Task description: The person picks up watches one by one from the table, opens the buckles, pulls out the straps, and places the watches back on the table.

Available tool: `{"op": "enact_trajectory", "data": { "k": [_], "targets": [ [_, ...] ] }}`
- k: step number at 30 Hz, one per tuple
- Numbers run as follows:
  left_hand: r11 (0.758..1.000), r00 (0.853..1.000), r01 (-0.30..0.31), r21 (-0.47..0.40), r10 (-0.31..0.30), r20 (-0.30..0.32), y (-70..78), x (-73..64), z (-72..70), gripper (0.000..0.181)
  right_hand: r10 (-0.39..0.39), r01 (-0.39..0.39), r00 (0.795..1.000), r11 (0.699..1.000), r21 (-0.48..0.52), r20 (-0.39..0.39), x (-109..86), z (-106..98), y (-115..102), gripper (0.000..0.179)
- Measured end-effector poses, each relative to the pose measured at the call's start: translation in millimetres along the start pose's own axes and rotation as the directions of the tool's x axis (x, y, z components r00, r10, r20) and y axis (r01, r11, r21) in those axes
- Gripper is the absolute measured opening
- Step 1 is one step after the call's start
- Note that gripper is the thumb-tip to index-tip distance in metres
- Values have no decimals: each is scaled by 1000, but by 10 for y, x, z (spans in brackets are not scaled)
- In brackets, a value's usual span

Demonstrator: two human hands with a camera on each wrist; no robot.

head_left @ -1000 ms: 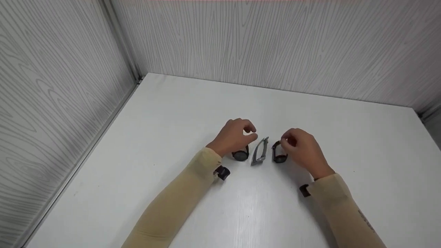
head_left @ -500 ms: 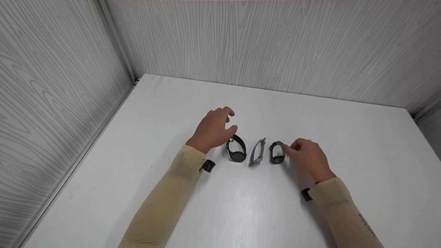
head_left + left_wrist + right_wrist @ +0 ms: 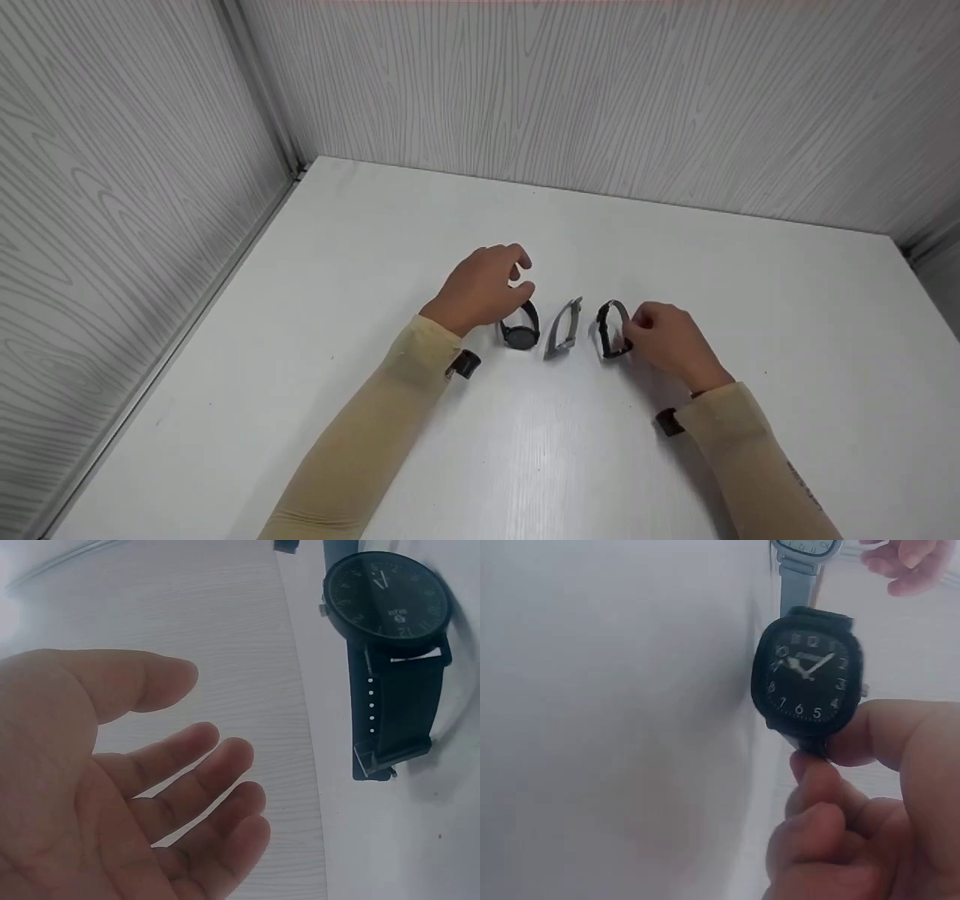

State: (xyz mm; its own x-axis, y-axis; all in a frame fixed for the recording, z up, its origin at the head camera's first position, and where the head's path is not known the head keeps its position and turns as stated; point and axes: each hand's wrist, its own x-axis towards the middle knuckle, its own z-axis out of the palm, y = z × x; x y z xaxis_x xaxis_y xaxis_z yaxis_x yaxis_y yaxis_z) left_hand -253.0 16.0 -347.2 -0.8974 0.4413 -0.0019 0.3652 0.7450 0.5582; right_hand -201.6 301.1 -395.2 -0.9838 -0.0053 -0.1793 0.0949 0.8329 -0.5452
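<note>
My right hand (image 3: 671,341) pinches the strap of a black wristwatch (image 3: 806,675) between thumb and fingers. Its squarish dark dial with pale numerals faces the right wrist camera, and the strap forms a loop. To its left, a grey wristwatch (image 3: 553,337) stands on its side, with its strap also looped. Leftmost in the row is a round black wristwatch (image 3: 390,604), its dial outward and strap fastened. My left hand (image 3: 480,289) hovers just behind and left of that round watch, holding nothing, with relaxed fingers apart from it. In the head view this hand covers part of the strap.
The watches are on a white table (image 3: 495,465). Pale wood-grain panels rise behind the back edge (image 3: 570,97) and along the left side (image 3: 112,225). A dark wrist camera (image 3: 465,364) sticks out from the left sleeve.
My right hand has taken the square watch by its strap, shifting it slightly right and turning it. My left hand moved left off the round watch, then came partway back.
</note>
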Motion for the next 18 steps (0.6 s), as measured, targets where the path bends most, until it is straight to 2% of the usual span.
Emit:
{"op": "enact_trajectory", "data": {
  "k": [5, 8, 11, 15, 18],
  "targets": [
    [999, 999, -46, -13, 46, -20, 71, -33, 23, 28, -56, 58, 991, 998, 18, -124, -152, -151, -147, 17],
    [994, 995, -97, -51, 94, -44, 170, -87, 5, 34, -98, 111, 969, 993, 42, -228, -297, -256, -286, 15],
    [975, 985, -164, -149, 155, -72, 309, -159, -43, 44, -149, 180, 933, 981, 65, -328, -443, -345, -437, 16],
    [926, 963, -264, -270, 238, -125, 504, -275, -139, 47, -228, 289, 871, 954, 79, -436, -589, -435, -590, 20],
    [896, 941, -331, -295, 294, -165, 622, -370, -199, 44, -294, 376, 818, 924, 72, -494, -678, -481, -680, 25]
  ]
}}
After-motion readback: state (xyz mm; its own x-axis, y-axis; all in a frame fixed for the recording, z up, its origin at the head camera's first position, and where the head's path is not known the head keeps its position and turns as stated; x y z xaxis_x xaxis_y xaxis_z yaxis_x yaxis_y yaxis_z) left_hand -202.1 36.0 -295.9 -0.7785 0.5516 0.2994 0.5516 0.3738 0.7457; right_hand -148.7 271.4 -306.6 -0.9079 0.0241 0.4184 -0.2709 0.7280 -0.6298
